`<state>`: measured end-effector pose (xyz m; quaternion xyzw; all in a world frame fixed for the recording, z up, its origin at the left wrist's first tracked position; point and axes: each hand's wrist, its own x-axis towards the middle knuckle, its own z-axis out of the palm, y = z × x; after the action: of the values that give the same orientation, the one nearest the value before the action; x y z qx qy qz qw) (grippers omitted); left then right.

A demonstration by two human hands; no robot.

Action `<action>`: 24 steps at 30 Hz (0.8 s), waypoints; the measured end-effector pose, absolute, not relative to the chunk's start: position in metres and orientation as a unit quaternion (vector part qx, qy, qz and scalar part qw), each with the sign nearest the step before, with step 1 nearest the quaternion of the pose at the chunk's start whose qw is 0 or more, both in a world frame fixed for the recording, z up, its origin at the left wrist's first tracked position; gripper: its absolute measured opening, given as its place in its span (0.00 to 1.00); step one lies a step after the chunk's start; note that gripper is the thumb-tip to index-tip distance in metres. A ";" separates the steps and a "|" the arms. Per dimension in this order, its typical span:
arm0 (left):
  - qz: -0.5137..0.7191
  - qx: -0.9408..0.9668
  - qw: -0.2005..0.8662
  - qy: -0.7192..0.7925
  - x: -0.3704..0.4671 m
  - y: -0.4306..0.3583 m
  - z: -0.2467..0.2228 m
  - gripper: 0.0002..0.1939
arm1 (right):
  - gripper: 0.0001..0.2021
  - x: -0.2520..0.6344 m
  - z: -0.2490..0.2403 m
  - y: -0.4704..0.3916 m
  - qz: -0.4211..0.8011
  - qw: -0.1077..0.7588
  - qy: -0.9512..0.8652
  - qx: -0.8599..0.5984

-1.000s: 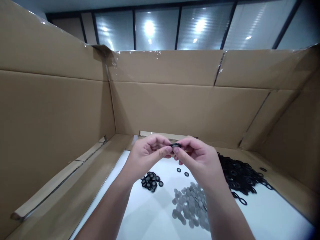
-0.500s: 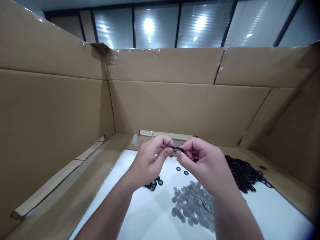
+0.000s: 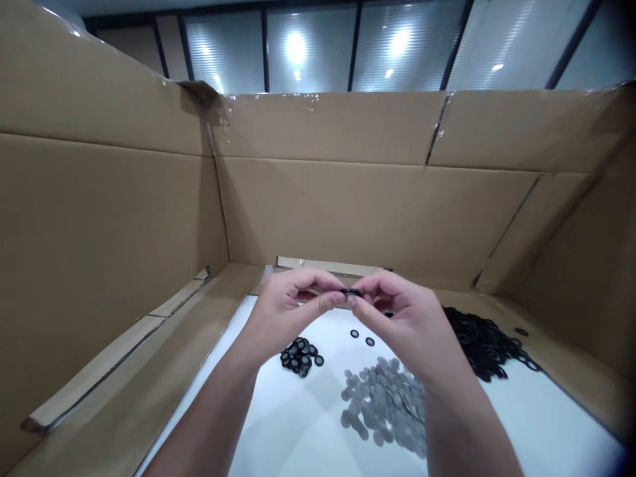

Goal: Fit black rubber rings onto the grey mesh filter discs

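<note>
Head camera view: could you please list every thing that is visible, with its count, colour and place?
small black rubber ring: one, black, pinched between the fingers of both hands, above the white surface.
small pile of black rings with grey centres: one pile, black and grey, on the white surface below the left hand.
two loose black rings: two, black, on the white surface below the hands.
pile of flat grey round discs: one pile, grey, centre, partly behind the right forearm.
large heap of black rings: one heap, black, right side.
white surface: one, white, box floor.
brown cardboard walls: brown, all around.
left hand: one.
right hand: one.
</note>
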<state>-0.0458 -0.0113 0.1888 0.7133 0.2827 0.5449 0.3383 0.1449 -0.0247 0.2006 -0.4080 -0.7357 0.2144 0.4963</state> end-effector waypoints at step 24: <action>0.602 0.681 0.298 0.292 -0.030 -0.010 0.180 0.06 | 0.04 0.142 0.197 -0.025 0.176 0.534 -0.714 -0.417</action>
<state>-0.0305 -0.0100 0.1803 0.6811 0.2917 0.6016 0.2985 0.1415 -0.0254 0.1972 -0.4166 -0.7141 0.1761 0.5344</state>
